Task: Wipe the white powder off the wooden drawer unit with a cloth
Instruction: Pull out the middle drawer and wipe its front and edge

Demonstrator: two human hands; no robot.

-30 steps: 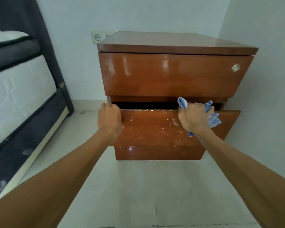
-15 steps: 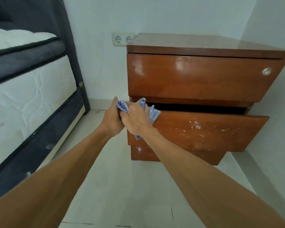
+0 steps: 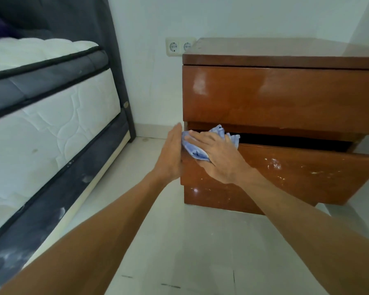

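Observation:
The wooden drawer unit [image 3: 275, 99] stands against the wall at the right. Its middle drawer [image 3: 296, 175] is pulled partly out. White powder specks [image 3: 274, 165] dot that drawer's front, right of my hands. My right hand [image 3: 218, 158] lies flat on a blue cloth [image 3: 195, 149], pressing it against the drawer's top left corner. My left hand [image 3: 170, 155] rests with fingers straight against the left side of the drawer, touching the cloth's edge.
A bed with a white and grey mattress [image 3: 51, 116] and a dark frame fills the left. A double wall socket [image 3: 179, 46] sits just left of the unit. Pale floor tiles [image 3: 190, 241] lie below my arms.
My right hand slid the cloth from the drawer's right part to its left corner and now lies flatter. My left hand opened from gripping the drawer edge. The view shifted left.

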